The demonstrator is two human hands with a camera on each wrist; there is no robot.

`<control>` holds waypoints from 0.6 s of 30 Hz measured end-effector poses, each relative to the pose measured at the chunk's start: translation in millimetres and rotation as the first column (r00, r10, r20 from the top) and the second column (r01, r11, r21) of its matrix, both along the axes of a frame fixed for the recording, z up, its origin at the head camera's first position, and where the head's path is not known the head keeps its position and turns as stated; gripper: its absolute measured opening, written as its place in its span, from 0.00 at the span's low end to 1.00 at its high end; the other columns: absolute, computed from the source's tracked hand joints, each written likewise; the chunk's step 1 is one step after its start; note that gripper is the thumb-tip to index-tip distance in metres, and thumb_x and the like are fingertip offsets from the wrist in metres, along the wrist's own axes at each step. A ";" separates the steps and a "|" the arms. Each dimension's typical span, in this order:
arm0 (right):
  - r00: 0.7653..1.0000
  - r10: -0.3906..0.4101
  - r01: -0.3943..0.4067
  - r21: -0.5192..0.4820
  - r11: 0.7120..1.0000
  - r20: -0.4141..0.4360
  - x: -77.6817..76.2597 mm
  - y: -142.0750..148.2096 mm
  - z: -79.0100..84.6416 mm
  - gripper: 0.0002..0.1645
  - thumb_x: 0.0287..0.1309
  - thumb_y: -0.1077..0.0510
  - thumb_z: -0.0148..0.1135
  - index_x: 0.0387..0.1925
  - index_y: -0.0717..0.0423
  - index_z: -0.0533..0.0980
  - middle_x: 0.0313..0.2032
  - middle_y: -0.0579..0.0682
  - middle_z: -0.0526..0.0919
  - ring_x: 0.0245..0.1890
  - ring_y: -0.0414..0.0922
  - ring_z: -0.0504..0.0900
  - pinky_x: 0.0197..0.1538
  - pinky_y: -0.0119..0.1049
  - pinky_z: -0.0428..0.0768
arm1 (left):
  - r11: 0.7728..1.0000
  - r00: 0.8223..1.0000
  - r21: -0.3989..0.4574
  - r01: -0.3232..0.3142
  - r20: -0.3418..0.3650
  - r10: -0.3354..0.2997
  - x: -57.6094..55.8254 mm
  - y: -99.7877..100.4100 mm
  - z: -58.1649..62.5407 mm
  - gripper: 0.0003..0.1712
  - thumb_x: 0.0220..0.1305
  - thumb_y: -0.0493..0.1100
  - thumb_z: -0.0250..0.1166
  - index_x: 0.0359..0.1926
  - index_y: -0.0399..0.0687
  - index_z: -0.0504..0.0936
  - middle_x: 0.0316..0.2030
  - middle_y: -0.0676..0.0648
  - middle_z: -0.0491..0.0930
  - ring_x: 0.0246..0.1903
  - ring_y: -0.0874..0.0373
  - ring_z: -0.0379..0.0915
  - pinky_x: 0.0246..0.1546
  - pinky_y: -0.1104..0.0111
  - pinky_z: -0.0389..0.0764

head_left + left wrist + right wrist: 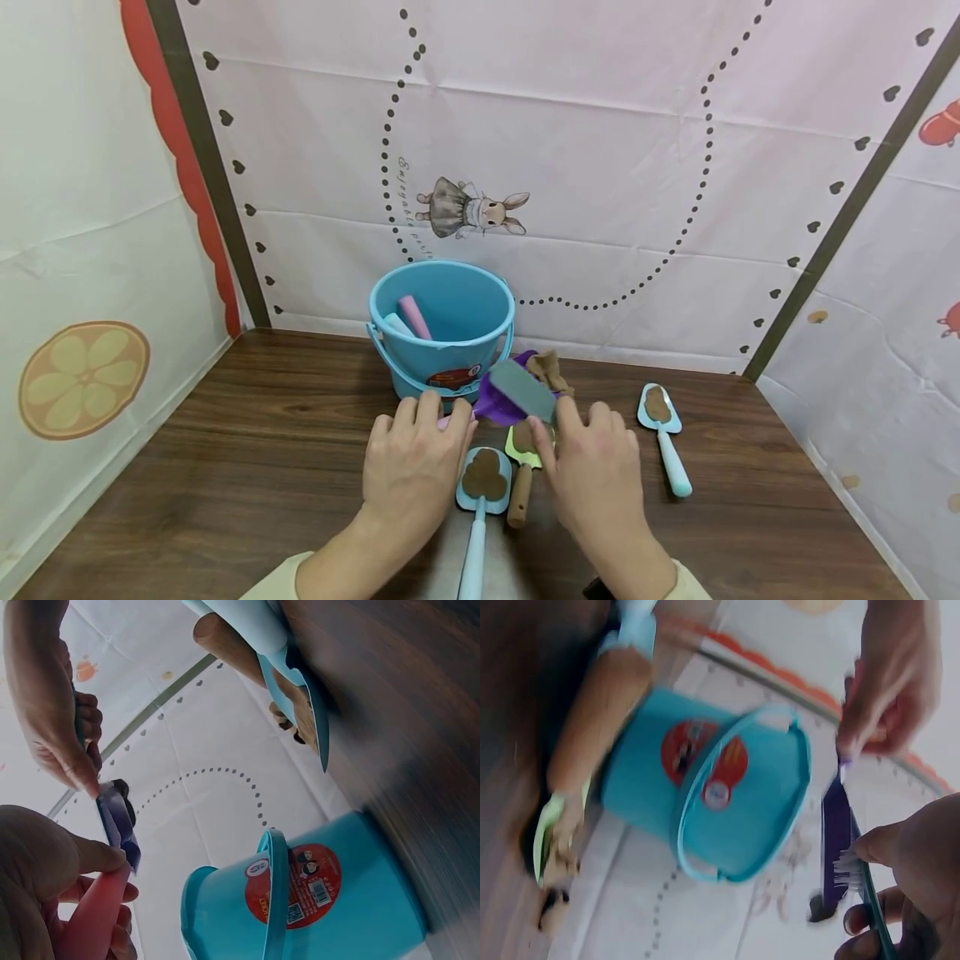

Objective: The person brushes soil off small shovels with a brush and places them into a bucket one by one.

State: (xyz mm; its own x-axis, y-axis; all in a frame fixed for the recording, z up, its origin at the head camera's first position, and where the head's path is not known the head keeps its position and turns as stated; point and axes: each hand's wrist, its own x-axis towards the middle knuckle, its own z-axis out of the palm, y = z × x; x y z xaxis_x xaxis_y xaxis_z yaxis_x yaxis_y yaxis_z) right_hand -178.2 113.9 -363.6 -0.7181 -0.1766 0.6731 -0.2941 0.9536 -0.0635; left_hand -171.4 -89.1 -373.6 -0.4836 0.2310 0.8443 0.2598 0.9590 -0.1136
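In the head view my left hand (412, 467) grips the pink handle (94, 915) of a purple toy shovel (498, 404), raised in front of the bucket. My right hand (596, 467) pinches a grey-green brush (521, 390). In the right wrist view its pale bristles (846, 870) meet the purple blade, and a dark clump (821, 907) shows at the blade's tip. Below the hands lie a light blue shovel (472, 550) with a brown patch (483, 475) on its blade and a green shovel (517, 454) with a brown handle (520, 500), partly hidden by the right hand.
A blue bucket (442, 367) stands against the back cloth, with a pink handle (415, 317) and a light blue handle (397, 323) inside. Beside it shows a brown crumpled piece (551, 371). Another light blue shovel (675, 462) with a brown patch lies at the right.
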 end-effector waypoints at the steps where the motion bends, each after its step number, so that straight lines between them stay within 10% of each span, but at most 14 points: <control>1: 1.000 -0.009 0.008 -0.009 1.000 -0.016 -2.7 3.3 0.9 0.23 0.64 0.40 0.66 0.37 0.57 0.76 0.21 0.50 0.65 0.19 0.48 0.67 0.22 0.39 0.65 | 1.000 1.000 0.001 -0.003 -0.006 0.003 -0.3 -0.2 -0.2 0.14 0.64 0.51 0.71 0.31 0.48 0.79 0.25 0.43 0.72 0.21 0.48 0.69 0.17 0.62 0.63; 18: 0.997 0.074 -0.076 0.047 0.996 0.028 14.2 -14.4 -3.8 0.22 0.67 0.39 0.62 0.38 0.54 0.76 0.22 0.47 0.65 0.20 0.43 0.63 0.23 0.35 0.60 | 1.000 1.000 0.018 0.012 0.011 -0.012 1.2 0.3 1.3 0.14 0.64 0.51 0.70 0.33 0.45 0.81 0.25 0.43 0.74 0.22 0.47 0.70 0.17 0.60 0.64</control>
State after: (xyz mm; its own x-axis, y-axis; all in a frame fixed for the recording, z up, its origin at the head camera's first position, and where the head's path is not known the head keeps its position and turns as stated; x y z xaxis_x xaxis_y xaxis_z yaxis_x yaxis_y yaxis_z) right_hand -164.0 99.5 -367.4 -0.7192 -0.2623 0.6434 -0.3638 0.9311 -0.0271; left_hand -170.2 -88.8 -372.3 -0.4906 0.2220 0.8426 0.2725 0.9576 -0.0936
